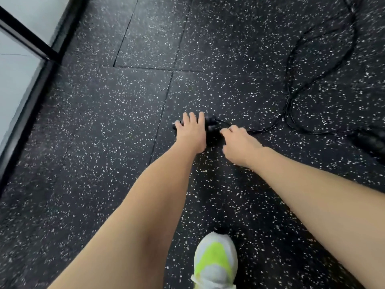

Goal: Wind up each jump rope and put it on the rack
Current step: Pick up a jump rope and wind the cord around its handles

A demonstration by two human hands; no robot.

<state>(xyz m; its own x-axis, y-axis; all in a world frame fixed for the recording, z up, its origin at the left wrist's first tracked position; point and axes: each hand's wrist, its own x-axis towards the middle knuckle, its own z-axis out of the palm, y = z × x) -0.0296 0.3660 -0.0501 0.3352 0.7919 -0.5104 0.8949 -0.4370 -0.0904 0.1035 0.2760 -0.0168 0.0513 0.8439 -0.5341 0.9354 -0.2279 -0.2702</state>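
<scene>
Speckled floor [104, 142]: hands over rope handles [211, 124].

The floor [104, 126] is black rubber, flecked all over with small white and pale grey specks. The jump rope [289, 109] lying on it is black, cord and handles [211, 124] alike. The shoe [215, 261] is white with a neon yellow-green panel. The wall [14, 84] is pale grey-white, edged by a black frame [29, 105].
</scene>
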